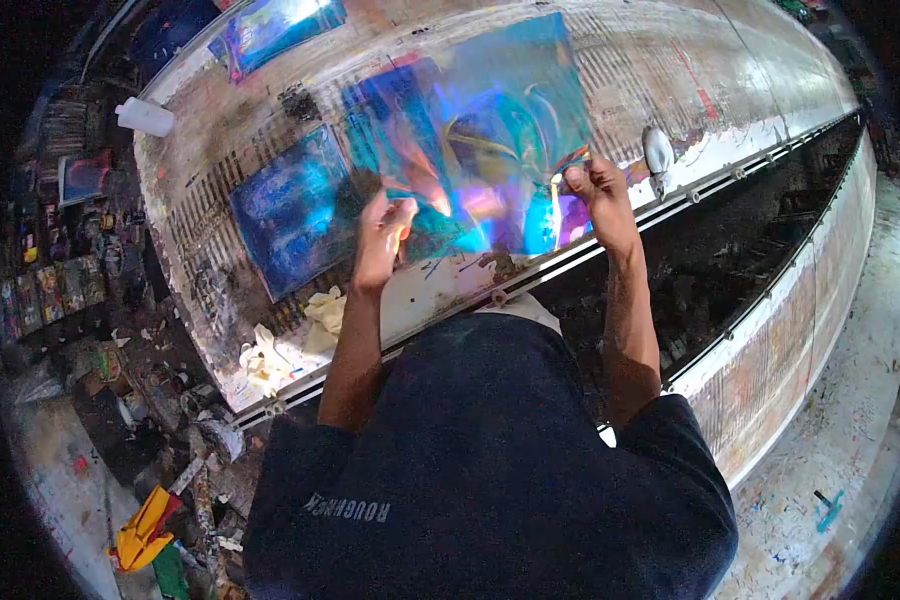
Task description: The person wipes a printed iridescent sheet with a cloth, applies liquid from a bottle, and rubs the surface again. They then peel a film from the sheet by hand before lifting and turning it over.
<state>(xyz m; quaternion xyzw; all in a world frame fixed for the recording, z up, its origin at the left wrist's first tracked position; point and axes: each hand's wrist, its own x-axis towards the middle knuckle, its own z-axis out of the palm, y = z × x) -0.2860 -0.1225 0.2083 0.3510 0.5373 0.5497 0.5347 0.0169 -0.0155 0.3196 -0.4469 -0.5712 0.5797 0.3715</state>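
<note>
A large, glossy, see-through sheet (pixel 510 120) in blue, teal and purple is held up above the long table. My left hand (pixel 383 235) pinches its lower left corner. At the sheet's lower right edge, my right hand (pixel 600 200) grips it between thumb and fingers. A dark blue sheet or pack (pixel 295 215) lies on the table to the left of my left hand. Near my right hand, a small whitish bottle-like object (pixel 658 155) lies by the table's front edge.
The long, stained table (pixel 630 60) has a metal rail along its front. A white bottle (pixel 145 117) lies at its left end, with another shiny sheet (pixel 280 35) behind. Crumpled cream pieces (pixel 267 362) sit at the front left corner. A second long table (pixel 770 350) stands right.
</note>
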